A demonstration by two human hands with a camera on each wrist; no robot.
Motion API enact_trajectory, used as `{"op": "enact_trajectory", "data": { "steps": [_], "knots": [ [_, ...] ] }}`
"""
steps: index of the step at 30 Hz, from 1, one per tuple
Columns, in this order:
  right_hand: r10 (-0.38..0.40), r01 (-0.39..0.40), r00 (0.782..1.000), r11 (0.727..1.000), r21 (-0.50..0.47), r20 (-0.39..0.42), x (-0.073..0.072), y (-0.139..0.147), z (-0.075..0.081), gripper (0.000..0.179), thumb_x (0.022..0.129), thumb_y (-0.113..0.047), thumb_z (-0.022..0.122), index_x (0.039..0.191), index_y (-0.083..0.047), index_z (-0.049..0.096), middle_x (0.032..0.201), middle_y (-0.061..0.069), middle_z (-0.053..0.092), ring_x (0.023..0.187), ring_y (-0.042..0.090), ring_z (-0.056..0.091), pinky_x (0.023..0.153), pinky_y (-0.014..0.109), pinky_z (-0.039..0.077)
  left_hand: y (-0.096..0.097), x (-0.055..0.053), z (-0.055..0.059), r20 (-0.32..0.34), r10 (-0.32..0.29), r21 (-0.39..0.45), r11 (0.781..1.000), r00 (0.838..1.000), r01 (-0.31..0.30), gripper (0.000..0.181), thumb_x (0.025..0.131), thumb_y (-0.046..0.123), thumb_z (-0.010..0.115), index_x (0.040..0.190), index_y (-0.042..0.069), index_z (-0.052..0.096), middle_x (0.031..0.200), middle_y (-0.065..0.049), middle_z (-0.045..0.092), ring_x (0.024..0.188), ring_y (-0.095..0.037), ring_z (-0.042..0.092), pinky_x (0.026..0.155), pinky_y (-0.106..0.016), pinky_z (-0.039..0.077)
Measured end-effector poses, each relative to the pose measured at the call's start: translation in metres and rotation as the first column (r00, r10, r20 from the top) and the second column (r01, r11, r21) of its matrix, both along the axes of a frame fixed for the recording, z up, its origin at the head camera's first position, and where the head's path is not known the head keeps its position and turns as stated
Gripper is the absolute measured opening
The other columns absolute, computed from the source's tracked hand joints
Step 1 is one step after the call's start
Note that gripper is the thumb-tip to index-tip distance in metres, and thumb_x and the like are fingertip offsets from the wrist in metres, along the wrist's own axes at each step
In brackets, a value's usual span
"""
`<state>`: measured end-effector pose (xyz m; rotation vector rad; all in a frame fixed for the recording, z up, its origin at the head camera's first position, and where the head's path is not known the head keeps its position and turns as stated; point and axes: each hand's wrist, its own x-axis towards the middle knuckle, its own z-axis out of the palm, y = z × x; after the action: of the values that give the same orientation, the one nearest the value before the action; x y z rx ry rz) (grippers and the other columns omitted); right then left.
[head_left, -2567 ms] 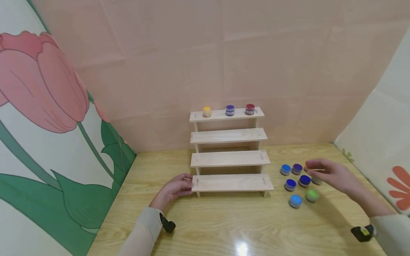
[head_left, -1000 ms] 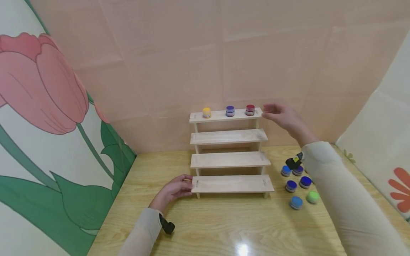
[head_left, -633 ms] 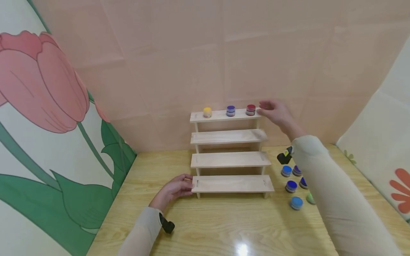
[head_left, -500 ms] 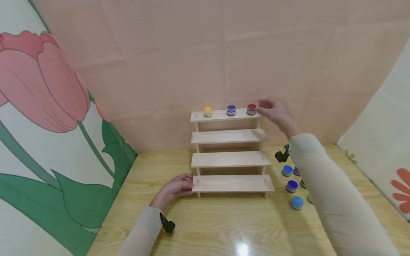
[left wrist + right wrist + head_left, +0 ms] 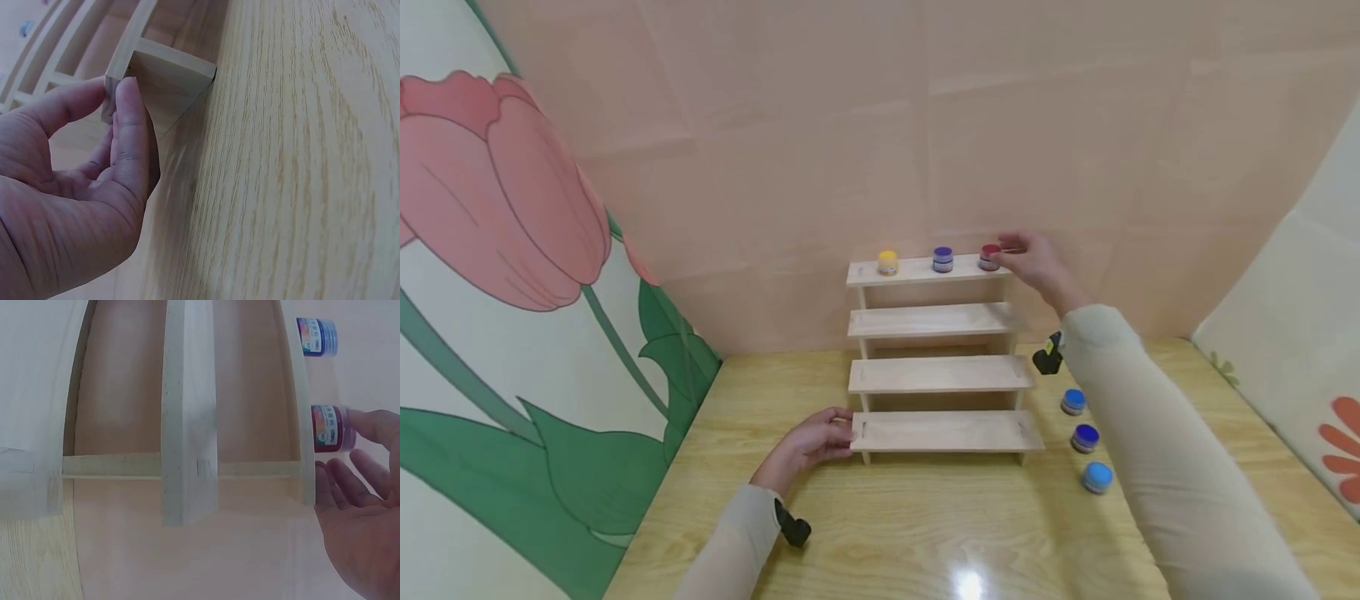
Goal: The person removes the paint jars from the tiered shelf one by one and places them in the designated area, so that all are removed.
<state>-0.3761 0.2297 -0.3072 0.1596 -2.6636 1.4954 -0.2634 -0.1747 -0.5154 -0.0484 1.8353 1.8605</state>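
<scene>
My left hand [image 5: 814,439] pinches the left end of the lowest board of a four-step wooden display rack [image 5: 946,431], thumb and fingers on either side of the board's end in the left wrist view. At the right end of the top step, my right hand [image 5: 1037,265] is at a small red paint jar [image 5: 989,258]. One digit meets its lid in the right wrist view, while the other fingers [image 5: 356,478] are loosely bent below. On that same step stand a purple-blue paint jar [image 5: 943,260] and a yellow paint jar [image 5: 887,263].
Right of the rack, a blue jar [image 5: 1073,402], a dark blue jar [image 5: 1085,438] and a light blue jar [image 5: 1097,477] stand on the wood-grain table [image 5: 880,533]. My right sleeve [image 5: 1157,450] covers the area beside them. A pinkish backdrop [image 5: 775,208] rises close behind the rack.
My right hand has come from the jars on the table up to the top step, then edged left to the red jar. The left hand keeps its hold on the rack.
</scene>
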Motion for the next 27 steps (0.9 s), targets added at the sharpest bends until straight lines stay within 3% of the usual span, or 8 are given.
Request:
{"op": "enact_trajectory", "data": {
  "steps": [11,17,27],
  "knots": [
    [0.014,-0.014,1.0,0.999,0.036,0.007,-0.004,-0.017,0.001,0.049,0.099,-0.01,0.064,0.143,0.004,0.047,0.134,0.026,0.052,0.121,0.037,0.049,0.108,0.05,0.045,0.0,0.0,0.001,0.011,0.013,0.014,1.0,1.0,-0.013,0.05,0.091,-0.002,0.066,0.137,-0.002,0.046,0.095,-0.008,0.062,0.076,-0.013,0.064,0.069,-0.027,0.06],
    [-0.007,0.007,1.0,1.0,0.015,-0.005,-0.002,-0.012,0.0,0.051,0.099,-0.01,0.063,0.146,0.003,0.046,0.137,0.026,0.051,0.124,0.037,0.048,0.111,0.05,0.043,0.003,0.001,0.002,0.012,0.006,0.009,1.0,1.0,-0.006,0.048,0.091,-0.003,0.066,0.135,-0.002,0.047,0.092,-0.007,0.062,0.076,-0.014,0.062,0.069,-0.027,0.06],
    [0.035,-0.032,0.997,0.998,0.05,-0.068,0.021,0.016,-0.003,0.055,0.099,-0.02,0.067,0.146,0.001,0.047,0.138,0.025,0.053,0.125,0.035,0.05,0.109,0.052,0.044,0.001,0.003,0.005,0.01,0.016,0.006,1.0,1.0,-0.016,0.048,0.091,-0.003,0.065,0.135,-0.001,0.047,0.092,-0.007,0.062,0.076,-0.014,0.062,0.067,-0.026,0.059]
  ]
}}
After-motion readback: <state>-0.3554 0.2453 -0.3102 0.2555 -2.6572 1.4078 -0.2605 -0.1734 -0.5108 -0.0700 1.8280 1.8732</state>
